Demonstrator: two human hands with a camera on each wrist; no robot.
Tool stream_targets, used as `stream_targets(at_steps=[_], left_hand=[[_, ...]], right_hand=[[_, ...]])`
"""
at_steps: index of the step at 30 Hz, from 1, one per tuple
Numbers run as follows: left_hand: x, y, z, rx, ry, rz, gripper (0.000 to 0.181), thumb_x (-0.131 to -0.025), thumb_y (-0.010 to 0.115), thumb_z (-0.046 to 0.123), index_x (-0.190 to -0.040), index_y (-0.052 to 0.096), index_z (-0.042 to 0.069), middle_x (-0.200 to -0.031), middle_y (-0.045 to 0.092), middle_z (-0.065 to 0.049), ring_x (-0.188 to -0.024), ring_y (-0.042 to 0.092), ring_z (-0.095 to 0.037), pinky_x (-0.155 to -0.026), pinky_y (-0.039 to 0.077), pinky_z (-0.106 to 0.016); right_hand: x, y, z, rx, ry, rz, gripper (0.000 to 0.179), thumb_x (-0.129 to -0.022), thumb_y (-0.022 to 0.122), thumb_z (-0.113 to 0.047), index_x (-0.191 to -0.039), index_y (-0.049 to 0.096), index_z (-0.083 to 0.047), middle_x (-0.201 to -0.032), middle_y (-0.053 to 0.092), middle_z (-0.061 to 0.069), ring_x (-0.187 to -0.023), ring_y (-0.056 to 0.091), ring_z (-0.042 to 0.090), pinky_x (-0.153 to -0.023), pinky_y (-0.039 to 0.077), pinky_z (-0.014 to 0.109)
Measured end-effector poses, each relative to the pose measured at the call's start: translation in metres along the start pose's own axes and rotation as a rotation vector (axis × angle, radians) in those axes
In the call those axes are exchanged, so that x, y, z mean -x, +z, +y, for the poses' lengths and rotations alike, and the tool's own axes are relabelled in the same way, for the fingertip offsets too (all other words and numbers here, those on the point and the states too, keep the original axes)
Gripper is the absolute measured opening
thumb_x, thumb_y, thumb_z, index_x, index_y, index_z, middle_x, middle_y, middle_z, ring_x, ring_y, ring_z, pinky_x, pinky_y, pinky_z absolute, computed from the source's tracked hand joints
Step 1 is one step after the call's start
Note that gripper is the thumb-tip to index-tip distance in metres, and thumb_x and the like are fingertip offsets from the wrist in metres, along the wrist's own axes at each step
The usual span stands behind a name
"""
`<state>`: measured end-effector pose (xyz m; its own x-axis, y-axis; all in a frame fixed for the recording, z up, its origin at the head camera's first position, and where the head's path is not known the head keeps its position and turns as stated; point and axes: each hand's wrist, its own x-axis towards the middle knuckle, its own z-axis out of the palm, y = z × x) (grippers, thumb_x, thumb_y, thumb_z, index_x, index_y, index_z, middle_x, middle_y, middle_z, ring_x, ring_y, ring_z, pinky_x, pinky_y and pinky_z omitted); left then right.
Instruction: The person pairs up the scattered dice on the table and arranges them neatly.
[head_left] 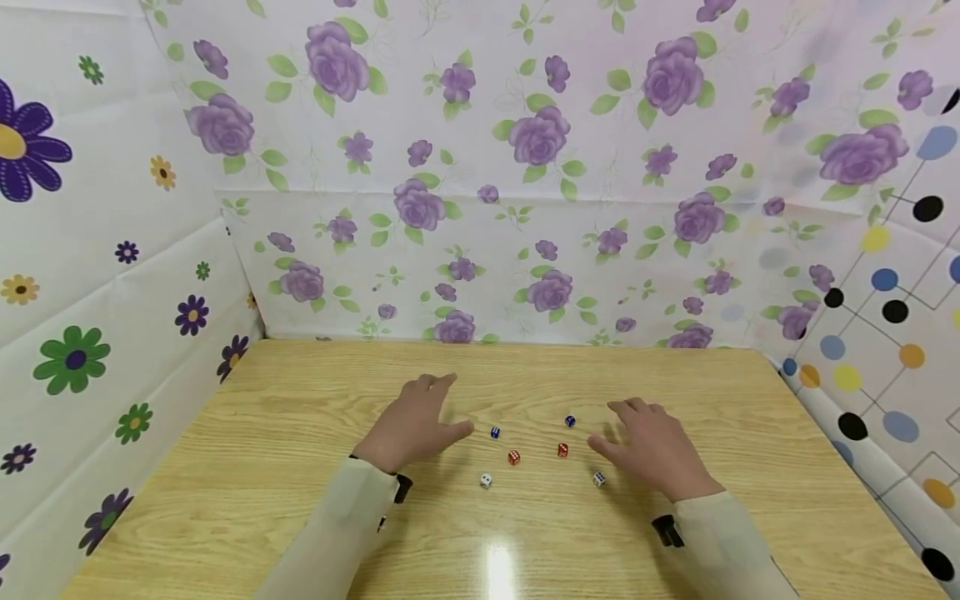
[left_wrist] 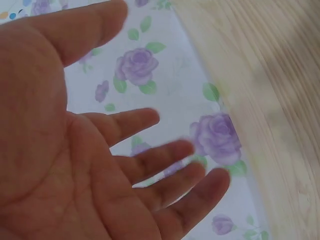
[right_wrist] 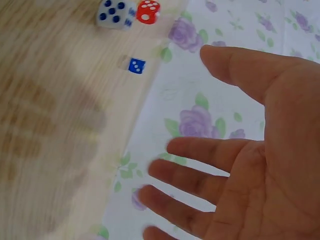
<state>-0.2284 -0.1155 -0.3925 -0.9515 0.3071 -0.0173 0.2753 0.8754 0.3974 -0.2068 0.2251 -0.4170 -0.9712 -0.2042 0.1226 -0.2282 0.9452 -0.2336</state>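
Two blue dice, two red dice and two white dice lie on the wooden table between the hands. My left hand [head_left: 415, 423] hovers left of the left blue die [head_left: 495, 432], fingers spread and palm bare in the left wrist view. Nearer me are the left red die [head_left: 513, 457] and the left white die [head_left: 486, 480]. Over on the other side, my right hand [head_left: 651, 443] holds nothing, its fingers extended. Close to its thumb are the right red die [head_left: 562, 450], the right blue die [right_wrist: 136, 65] and the right white die [right_wrist: 115, 14].
The wooden table [head_left: 330, 375] ends at a wall of purple-rose cloth [head_left: 487, 242]. Cloth with daisies [head_left: 82, 250] hangs along the left side, and dotted cloth [head_left: 892, 358] along the right. Dark wrist straps [head_left: 666, 530] sit at the sleeves.
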Motion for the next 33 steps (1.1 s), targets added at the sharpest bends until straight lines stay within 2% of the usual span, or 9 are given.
stream_targets(at_steps=[3, 6, 10, 15, 20, 24, 33], left_hand=[[0.001, 0.002, 0.005, -0.002, 0.023, -0.039, 0.068, -0.085, 0.063, 0.051, -0.138, 0.047, 0.011, -0.135, 0.049, -0.013, -0.122, 0.048, -0.032, -0.092, 0.045, -0.05], [0.001, 0.006, 0.008, -0.002, 0.075, -0.083, 0.05, -0.086, 0.066, 0.042, -0.123, 0.06, 0.009, -0.117, 0.061, -0.009, -0.103, 0.059, -0.023, -0.083, 0.048, -0.043], [0.001, 0.012, 0.013, 0.0, 0.137, -0.131, 0.035, -0.084, 0.067, 0.032, -0.111, 0.065, 0.01, -0.095, 0.065, 0.0, -0.081, 0.058, -0.013, -0.072, 0.048, -0.035], [0.004, 0.023, 0.02, -0.027, 0.176, -0.17, 0.025, -0.08, 0.073, 0.026, -0.101, 0.068, 0.012, -0.082, 0.06, 0.009, -0.069, 0.053, -0.006, -0.068, 0.047, -0.029], [0.006, 0.032, 0.026, -0.02, 0.218, -0.192, 0.016, -0.079, 0.074, 0.023, -0.091, 0.067, 0.015, -0.076, 0.058, 0.012, -0.065, 0.051, -0.004, -0.067, 0.046, -0.027], [0.007, 0.036, 0.029, -0.019, 0.242, -0.185, 0.01, -0.078, 0.073, 0.02, -0.083, 0.065, 0.018, -0.073, 0.056, 0.014, -0.063, 0.05, -0.004, -0.065, 0.045, -0.025], [0.005, 0.043, 0.032, -0.072, 0.279, -0.174, 0.016, -0.079, 0.072, 0.014, -0.071, 0.062, 0.022, -0.067, 0.053, 0.016, -0.058, 0.047, -0.003, -0.059, 0.042, -0.022]], right_hand=[[0.001, -0.004, -0.002, -0.043, 0.034, -0.071, 0.064, -0.087, 0.056, -0.058, -0.124, 0.058, -0.006, -0.116, 0.06, 0.015, -0.098, 0.059, 0.034, -0.079, 0.048, 0.052], [0.003, -0.007, -0.004, -0.062, 0.055, -0.147, 0.043, -0.087, 0.062, -0.043, -0.112, 0.062, -0.008, -0.096, 0.063, 0.006, -0.078, 0.058, 0.019, -0.065, 0.048, 0.039], [0.006, -0.009, -0.007, -0.084, 0.049, -0.252, 0.025, -0.085, 0.066, -0.033, -0.099, 0.062, -0.012, -0.078, 0.057, -0.001, -0.064, 0.049, 0.014, -0.057, 0.041, 0.034], [0.009, -0.004, -0.011, -0.152, 0.021, -0.35, 0.017, -0.083, 0.071, -0.027, -0.089, 0.059, -0.016, -0.07, 0.053, -0.003, -0.061, 0.047, 0.015, -0.058, 0.039, 0.034], [0.009, 0.001, -0.013, -0.167, -0.021, -0.349, 0.014, -0.083, 0.072, -0.021, -0.086, 0.06, -0.018, -0.071, 0.054, -0.006, -0.063, 0.049, 0.013, -0.063, 0.041, 0.034], [0.009, 0.002, -0.013, -0.172, -0.033, -0.344, 0.013, -0.083, 0.073, -0.019, -0.086, 0.06, -0.019, -0.074, 0.055, -0.008, -0.066, 0.05, 0.011, -0.065, 0.043, 0.034], [0.009, 0.005, -0.012, -0.16, -0.071, -0.327, 0.013, -0.082, 0.073, -0.016, -0.084, 0.062, -0.021, -0.073, 0.055, -0.011, -0.065, 0.05, 0.01, -0.063, 0.042, 0.032]])
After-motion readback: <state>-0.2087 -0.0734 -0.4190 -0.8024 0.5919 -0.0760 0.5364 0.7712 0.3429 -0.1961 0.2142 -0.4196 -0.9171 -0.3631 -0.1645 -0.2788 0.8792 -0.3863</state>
